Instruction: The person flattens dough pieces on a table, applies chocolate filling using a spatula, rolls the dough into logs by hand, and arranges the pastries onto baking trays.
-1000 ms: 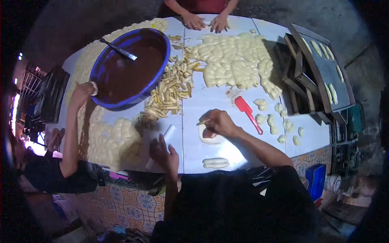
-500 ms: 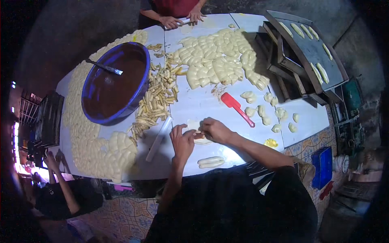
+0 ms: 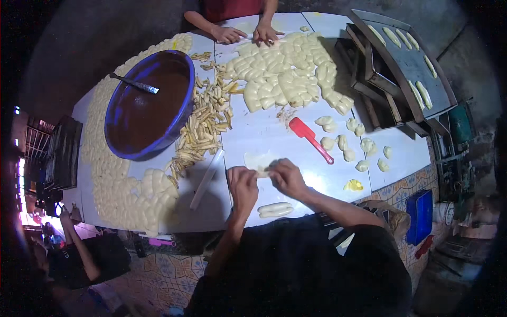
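A thin flattened piece of dough [image 3: 259, 159] lies on the white table in front of me, its near edge folded into a roll. My left hand [image 3: 243, 185] pinches the left end of this roll, and my right hand [image 3: 287, 177] grips its right end. Whatever filling is inside is covered by the dough now. Closer to my body rest finished dough rolls [image 3: 275, 210], side by side. A white rolling pin [image 3: 207, 179] lies left of my left hand. Beyond my right hand is a red spatula [image 3: 311, 140].
A blue basin [image 3: 111, 142] of brown filling, with a utensil in it, stands left beside banana strips [image 3: 203, 124]. Dough pieces [image 3: 285, 74] cover the far and left table. Trays [image 3: 422, 68] are stacked at right. Co-workers' hands [image 3: 264, 33] work across the table; another person is at lower left.
The dough's near edge has been folded over the brown filling, which showed before. Both my hands have moved slightly nearer my body. The co-worker's hands opposite have shifted along their rolling pin.
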`<state>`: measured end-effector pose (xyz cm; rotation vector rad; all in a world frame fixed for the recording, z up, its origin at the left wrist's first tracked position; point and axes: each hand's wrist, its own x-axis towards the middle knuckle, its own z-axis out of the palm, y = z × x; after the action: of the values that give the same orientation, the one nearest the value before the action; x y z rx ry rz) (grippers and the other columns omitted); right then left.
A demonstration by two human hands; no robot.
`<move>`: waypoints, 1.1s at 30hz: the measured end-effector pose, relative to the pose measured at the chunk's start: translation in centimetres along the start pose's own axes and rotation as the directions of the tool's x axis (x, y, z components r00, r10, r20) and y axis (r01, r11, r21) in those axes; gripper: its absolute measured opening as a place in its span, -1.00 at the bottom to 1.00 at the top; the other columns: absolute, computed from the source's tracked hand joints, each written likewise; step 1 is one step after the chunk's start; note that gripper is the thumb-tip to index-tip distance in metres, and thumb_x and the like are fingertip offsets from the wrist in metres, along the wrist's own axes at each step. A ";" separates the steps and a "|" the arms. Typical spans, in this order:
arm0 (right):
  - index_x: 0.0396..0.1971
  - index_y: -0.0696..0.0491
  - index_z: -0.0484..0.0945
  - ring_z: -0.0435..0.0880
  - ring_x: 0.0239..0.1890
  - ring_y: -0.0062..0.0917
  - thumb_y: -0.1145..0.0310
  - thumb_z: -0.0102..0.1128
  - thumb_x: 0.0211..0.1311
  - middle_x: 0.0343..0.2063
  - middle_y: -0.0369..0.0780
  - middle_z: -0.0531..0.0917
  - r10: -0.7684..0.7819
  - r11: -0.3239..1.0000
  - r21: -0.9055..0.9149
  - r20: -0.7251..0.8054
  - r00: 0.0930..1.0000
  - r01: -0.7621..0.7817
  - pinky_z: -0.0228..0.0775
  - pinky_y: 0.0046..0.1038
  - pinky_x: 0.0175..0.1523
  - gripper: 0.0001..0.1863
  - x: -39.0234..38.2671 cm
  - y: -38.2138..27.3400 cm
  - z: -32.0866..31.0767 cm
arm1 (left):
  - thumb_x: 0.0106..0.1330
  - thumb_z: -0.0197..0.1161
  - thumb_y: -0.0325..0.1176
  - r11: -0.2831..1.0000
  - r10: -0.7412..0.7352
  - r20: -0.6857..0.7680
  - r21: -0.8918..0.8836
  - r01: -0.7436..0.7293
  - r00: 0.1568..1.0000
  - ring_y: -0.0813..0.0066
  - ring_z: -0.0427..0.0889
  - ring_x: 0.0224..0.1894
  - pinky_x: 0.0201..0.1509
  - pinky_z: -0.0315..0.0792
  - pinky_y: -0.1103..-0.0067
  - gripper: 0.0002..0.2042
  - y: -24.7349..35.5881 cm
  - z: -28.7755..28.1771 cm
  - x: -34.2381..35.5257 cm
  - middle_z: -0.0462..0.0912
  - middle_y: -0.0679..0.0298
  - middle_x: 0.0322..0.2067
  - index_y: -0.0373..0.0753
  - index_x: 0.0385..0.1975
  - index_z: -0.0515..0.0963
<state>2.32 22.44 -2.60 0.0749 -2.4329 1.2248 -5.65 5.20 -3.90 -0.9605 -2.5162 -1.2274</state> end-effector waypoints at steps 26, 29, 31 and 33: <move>0.49 0.15 0.10 -0.01 0.57 0.02 0.01 -0.19 0.52 0.50 0.16 0.07 0.271 0.808 -0.539 -0.019 0.962 -0.238 -0.10 0.13 0.52 -0.29 6.6 3.0 3.6 | 0.55 -0.10 -0.15 0.910 -0.183 0.171 0.403 0.100 0.968 -0.20 -0.19 0.59 0.56 -0.28 -0.07 -0.33 -2.8 4.4 7.3 -0.08 -0.26 0.52 -0.55 0.47 0.01; 0.42 0.13 0.25 0.10 0.52 0.04 0.04 -0.21 0.53 0.45 0.18 0.15 0.244 0.824 -0.490 -0.149 0.958 -0.286 -0.03 0.09 0.50 -0.37 11.2 4.7 3.6 | 0.56 -0.11 -0.20 0.954 -0.224 0.049 0.215 0.209 0.973 -0.16 -0.21 0.60 0.56 -0.28 -0.07 -0.35 -4.0 5.1 11.6 -0.07 -0.22 0.53 -0.53 0.48 0.00; 0.26 0.16 0.46 0.25 0.43 0.09 0.08 -0.15 0.53 0.38 0.25 0.25 0.233 0.941 -0.211 -0.169 0.958 -0.266 0.10 0.02 0.47 -0.46 11.9 5.0 2.5 | 0.54 -0.02 -0.27 0.971 -0.238 -0.057 0.016 0.240 0.970 -0.18 -0.10 0.58 0.57 -0.16 0.01 -0.38 -4.4 4.3 12.1 0.07 -0.20 0.50 -0.44 0.50 0.04; 0.16 0.16 0.55 0.46 0.27 0.08 0.19 -0.01 0.48 0.23 0.20 0.47 0.206 0.971 -0.072 -0.219 0.954 -0.226 0.30 -0.02 0.35 -0.56 9.3 6.6 0.7 | 0.44 0.17 -0.35 0.985 -0.120 0.146 -0.103 0.136 0.982 -0.15 0.22 0.46 0.51 0.08 0.12 -0.42 -3.7 2.5 10.7 0.34 -0.15 0.37 -0.35 0.43 0.24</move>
<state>-7.95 27.18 -4.41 -0.3416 -2.3550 1.1373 -15.91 10.50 -3.38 -0.9524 -2.6790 -1.3990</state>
